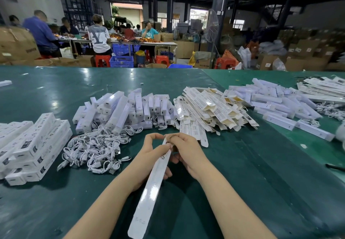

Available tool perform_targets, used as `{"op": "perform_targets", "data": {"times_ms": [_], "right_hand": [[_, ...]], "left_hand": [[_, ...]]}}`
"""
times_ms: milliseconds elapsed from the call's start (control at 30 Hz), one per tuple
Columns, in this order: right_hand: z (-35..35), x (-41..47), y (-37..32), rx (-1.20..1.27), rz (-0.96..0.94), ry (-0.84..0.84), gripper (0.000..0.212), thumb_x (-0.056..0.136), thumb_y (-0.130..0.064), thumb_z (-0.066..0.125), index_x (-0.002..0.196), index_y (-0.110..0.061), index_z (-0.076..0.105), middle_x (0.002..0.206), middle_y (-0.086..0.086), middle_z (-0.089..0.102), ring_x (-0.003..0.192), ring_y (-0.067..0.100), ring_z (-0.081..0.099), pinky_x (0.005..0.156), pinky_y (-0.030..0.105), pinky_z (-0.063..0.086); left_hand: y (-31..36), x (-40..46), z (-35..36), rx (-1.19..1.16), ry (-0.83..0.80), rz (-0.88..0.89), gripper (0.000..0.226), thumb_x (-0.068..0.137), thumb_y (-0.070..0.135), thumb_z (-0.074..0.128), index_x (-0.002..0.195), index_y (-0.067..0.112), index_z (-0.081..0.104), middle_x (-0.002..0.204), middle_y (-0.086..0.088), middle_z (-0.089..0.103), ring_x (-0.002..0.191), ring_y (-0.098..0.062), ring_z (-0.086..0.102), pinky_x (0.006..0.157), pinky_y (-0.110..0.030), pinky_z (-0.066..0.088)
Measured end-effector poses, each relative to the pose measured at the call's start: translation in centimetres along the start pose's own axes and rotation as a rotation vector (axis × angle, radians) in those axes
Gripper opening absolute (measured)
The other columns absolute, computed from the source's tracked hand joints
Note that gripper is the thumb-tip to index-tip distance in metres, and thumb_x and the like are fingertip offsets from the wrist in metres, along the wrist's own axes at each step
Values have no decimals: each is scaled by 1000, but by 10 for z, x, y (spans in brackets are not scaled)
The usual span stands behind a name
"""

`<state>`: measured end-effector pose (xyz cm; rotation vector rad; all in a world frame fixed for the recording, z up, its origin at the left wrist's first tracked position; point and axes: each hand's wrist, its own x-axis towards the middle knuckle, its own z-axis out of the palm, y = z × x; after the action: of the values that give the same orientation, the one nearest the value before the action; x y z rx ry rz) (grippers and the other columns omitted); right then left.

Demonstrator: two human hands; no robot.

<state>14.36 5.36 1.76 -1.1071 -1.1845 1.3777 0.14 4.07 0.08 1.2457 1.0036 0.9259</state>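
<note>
On my feed the left hand (148, 159) has its thumb and forefinger curled into a ring and pinches the far end of a long white carton (150, 189). The right hand (186, 154) meets it there, fingers bent over the same end and gripping it, so both hands hold the one piece. The carton is slim and glossy. It slopes from the fingertips back towards the camera between the two forearms and is raised above the green table (252, 192); I can't tell whether its near end touches the surface. Just left of the left hand lies a tangle of short white cables (93, 151), and beyond that, at the left edge, a stack of packed white boxes (33, 145) with printed labels. Behind the cables I see a heap of white rectangular devices (127, 108), some of them standing on end. Straight ahead of the hands is a loose pile of flat printed cartons (207, 110), the nearest one lying just beside the right hand's knuckles. Farther right is another heap of white boxes (280, 106). Past the table edge, people sit working at a long bench (145, 42).
</note>
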Motion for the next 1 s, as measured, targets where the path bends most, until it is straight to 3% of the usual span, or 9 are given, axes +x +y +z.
{"op": "perform_targets", "data": {"times_ms": [233,367,467,667,767,833,900,967,1000], "right_hand": [[-6,2,-5,165,177,-81,16,91,-8,51,83,-6,66,61,9,57,48,17,48,45,26,33],[-6,2,-3,33,75,-42,19,93,-10,52,84,-6,68,70,16,56,52,20,47,44,28,37],[-2,0,-1,-29,-4,-13,17,95,-12,55,87,-10,70,73,13,60,51,15,48,45,25,39],[-2,-1,-4,34,45,-119,15,95,-13,59,82,-14,67,80,11,63,61,18,51,51,26,37],[-6,0,-4,37,55,-119,20,94,-11,60,79,-18,71,75,7,66,63,16,55,54,26,42],[-6,4,-3,101,26,-45,29,94,-6,58,74,-19,75,73,5,68,63,13,58,55,25,46],[-8,7,-4,230,27,98,29,94,-4,57,74,-17,75,70,1,69,55,8,59,49,20,46],[-14,11,-4,351,73,234,16,94,-9,60,82,-12,70,64,-1,67,48,5,56,43,17,44],[-16,12,-3,391,97,275,12,94,-12,62,84,-10,67,60,-2,66,46,5,56,42,16,43]], "left_hand": [[-1,2,-2,16,-36,-1,28,72,51,71,91,42,51,71,-17,69,48,-28,61,43,-28,48],[-3,6,-3,-21,-38,-15,24,71,53,70,86,43,53,85,-18,73,49,-26,61,42,-28,48],[-4,9,-5,-65,0,-20,17,76,48,68,81,43,53,83,-18,73,46,-26,60,40,-27,46],[-6,9,-4,-84,38,-64,49,71,50,69,109,33,43,75,-18,71,46,-28,61,40,-27,46],[-2,8,0,-56,83,-44,34,92,53,57,110,29,41,70,-14,72,47,-28,64,40,-27,48],[0,10,-1,-86,146,20,20,103,42,42,112,23,43,73,-12,73,48,-29,66,39,-26,48],[0,11,-2,-71,192,95,12,106,25,40,114,18,46,71,-11,73,48,-26,67,37,-26,48],[-3,9,-2,44,243,145,19,102,6,47,117,16,52,79,-11,72,50,-14,67,39,-22,49],[-6,8,-3,141,258,185,27,98,1,53,122,13,54,94,-12,72,60,-6,69,48,-18,52]]}}
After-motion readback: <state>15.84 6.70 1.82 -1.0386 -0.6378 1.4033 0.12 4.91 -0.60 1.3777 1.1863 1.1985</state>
